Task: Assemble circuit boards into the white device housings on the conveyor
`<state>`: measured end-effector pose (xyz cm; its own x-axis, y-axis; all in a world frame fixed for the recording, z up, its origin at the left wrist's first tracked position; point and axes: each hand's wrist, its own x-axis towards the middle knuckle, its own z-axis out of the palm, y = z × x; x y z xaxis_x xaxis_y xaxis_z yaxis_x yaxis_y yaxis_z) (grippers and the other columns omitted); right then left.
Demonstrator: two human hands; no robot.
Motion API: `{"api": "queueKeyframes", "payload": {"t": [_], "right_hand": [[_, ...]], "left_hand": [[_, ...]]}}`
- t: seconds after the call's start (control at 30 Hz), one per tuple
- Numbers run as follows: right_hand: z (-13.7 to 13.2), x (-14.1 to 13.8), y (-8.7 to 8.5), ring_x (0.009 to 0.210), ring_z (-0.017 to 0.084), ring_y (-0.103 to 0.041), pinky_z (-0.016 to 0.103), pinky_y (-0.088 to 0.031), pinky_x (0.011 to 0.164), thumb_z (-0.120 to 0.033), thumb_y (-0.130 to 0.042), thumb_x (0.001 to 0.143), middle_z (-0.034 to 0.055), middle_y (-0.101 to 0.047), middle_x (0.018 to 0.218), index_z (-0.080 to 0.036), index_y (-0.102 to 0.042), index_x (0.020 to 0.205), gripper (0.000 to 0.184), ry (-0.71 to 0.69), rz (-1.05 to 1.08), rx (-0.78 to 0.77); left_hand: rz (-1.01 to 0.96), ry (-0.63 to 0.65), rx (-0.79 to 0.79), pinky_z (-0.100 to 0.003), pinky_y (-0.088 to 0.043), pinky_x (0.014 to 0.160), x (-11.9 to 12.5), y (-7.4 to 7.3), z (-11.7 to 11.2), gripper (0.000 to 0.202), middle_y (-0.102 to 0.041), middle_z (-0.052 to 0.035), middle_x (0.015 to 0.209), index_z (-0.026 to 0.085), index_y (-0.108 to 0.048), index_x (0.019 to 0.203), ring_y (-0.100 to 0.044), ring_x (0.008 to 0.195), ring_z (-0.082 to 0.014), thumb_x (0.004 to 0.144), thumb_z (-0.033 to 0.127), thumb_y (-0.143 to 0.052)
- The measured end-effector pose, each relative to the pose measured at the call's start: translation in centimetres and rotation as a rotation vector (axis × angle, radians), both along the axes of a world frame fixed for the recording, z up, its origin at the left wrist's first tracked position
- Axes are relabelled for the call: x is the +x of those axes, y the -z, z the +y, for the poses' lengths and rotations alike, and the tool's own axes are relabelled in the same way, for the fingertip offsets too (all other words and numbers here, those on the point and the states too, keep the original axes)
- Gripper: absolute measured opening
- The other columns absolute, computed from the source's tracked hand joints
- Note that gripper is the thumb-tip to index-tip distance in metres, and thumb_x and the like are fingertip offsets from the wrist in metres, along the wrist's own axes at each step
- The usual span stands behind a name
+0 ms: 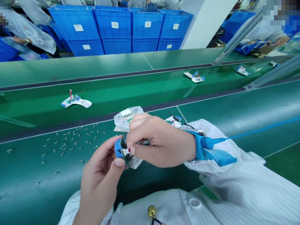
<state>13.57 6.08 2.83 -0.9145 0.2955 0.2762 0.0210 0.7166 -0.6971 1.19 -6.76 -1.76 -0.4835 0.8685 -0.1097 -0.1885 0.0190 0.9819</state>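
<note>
My left hand [100,175] grips a blue-and-white device housing [119,148] between thumb and fingers. Inside the housing a green circuit board, black parts and a small white piece with a red end show. Over its right side my right hand [152,140] is closed, thumb and finger pinched together at the red end. Whatever lies in that pinch is hidden by the fingertips. Just behind the right hand lies a clear plastic bag [122,118] of small metal parts. Another opened housing [172,121] with a board and wires is partly covered by the right hand.
Loose small metal parts [75,143] are scattered on the green bench at left. Opened white housings [82,102] [198,78] lie along the green conveyor [126,90]. A blue wrist strap [207,147] trails its cord rightward. Blue bins [112,25] and co-workers are beyond.
</note>
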Motion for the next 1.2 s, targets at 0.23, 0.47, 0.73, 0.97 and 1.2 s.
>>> {"api": "queueKeyframes", "payload": {"t": [0.23,0.47,0.73,0.97,1.2], "right_hand": [[-0.3,-0.1,-0.2,0.052,0.008,-0.035,0.026,-0.031,0.065,-0.005,-0.045,0.073,-0.0049,-0.042,0.049,-0.016,-0.046,0.050,0.025,0.024,-0.047,0.030],[-1.0,0.1,-0.5,0.051,0.009,-0.030,0.028,-0.030,0.065,-0.010,-0.046,0.071,-0.0044,-0.035,0.045,-0.016,-0.035,0.046,0.028,0.044,-0.129,0.024],[-1.7,0.8,-0.2,0.050,0.009,-0.029,0.027,-0.030,0.059,-0.010,-0.040,0.071,-0.0031,-0.036,0.047,-0.017,-0.031,0.050,0.023,0.042,-0.077,-0.036],[0.6,1.0,2.0,0.052,0.007,-0.042,0.023,-0.031,0.055,-0.010,-0.047,0.075,-0.0037,-0.049,0.051,-0.015,-0.053,0.053,0.023,0.105,-0.256,-0.123],[14.0,5.3,4.0,0.078,0.016,-0.061,0.029,-0.046,0.071,-0.026,-0.041,0.093,0.0089,-0.066,0.081,-0.007,-0.068,0.084,0.033,1.126,-0.463,0.031]], "left_hand": [[0.150,0.091,-0.035,-0.015,-0.050,0.054,-0.4,0.0,-0.3,0.029,-0.072,0.0007,0.084,0.032,-0.068,0.108,-0.062,0.062,-0.0103,0.080,0.040,-0.067],[0.995,0.278,-0.002,-0.027,-0.055,0.066,-0.7,-0.1,-0.8,0.050,-0.065,-0.0097,0.116,0.028,-0.029,0.142,-0.068,0.090,-0.0213,0.094,0.035,-0.041],[1.489,0.180,0.017,-0.027,-0.045,0.034,1.0,-1.5,0.3,0.026,-0.064,-0.0078,0.068,0.015,-0.039,0.110,-0.063,0.044,-0.0226,0.086,0.024,-0.037],[1.332,0.331,-0.125,-0.033,-0.053,0.053,0.5,0.1,0.9,0.048,-0.065,-0.0151,0.098,0.014,-0.031,0.131,-0.069,0.076,-0.0272,0.088,0.035,-0.042],[0.988,0.495,-0.393,-0.036,-0.051,0.063,-1.2,1.6,0.4,0.063,-0.056,-0.0175,0.124,0.021,-0.030,0.144,-0.065,0.089,-0.0289,0.089,0.048,-0.043]]}}
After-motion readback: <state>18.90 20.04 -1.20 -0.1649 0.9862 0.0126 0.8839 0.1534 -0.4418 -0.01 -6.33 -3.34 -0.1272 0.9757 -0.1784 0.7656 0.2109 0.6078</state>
